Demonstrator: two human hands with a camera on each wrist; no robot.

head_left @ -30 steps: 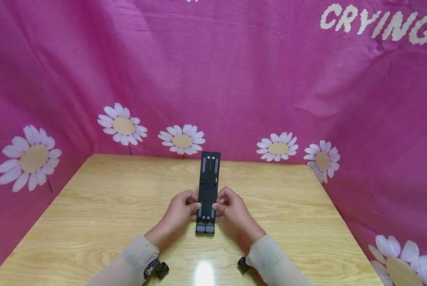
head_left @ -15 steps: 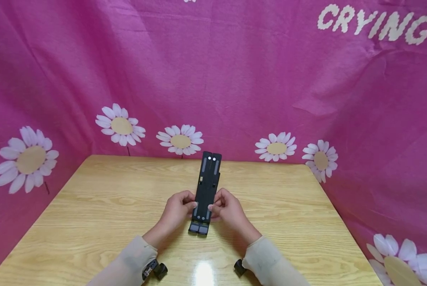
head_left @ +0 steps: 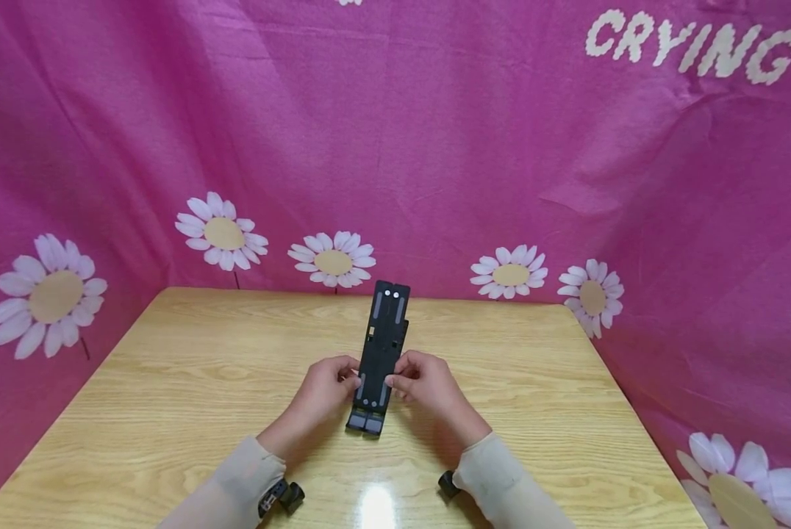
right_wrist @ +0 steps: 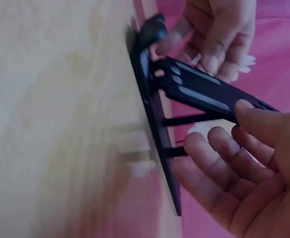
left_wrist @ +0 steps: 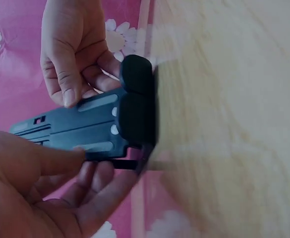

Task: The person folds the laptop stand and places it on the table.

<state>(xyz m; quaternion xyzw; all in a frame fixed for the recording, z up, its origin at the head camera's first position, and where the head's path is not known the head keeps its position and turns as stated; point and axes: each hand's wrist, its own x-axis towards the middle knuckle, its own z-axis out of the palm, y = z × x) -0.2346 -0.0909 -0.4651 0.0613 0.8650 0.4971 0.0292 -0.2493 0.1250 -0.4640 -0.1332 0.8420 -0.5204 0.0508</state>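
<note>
Where left fingers (head_left: 349, 381) and right fingers (head_left: 401, 383) grip, black stand (head_left: 379, 356) between, tilted.

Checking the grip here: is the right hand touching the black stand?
Touching: the right wrist view shows the right hand with its thumb on the black stand.

Lt wood tbl (head_left: 170, 367) has blk stand (head_left: 378, 353) on top

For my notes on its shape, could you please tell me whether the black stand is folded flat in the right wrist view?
No, its upper panel slopes away from the base, with struts spanning the gap between them.
</note>
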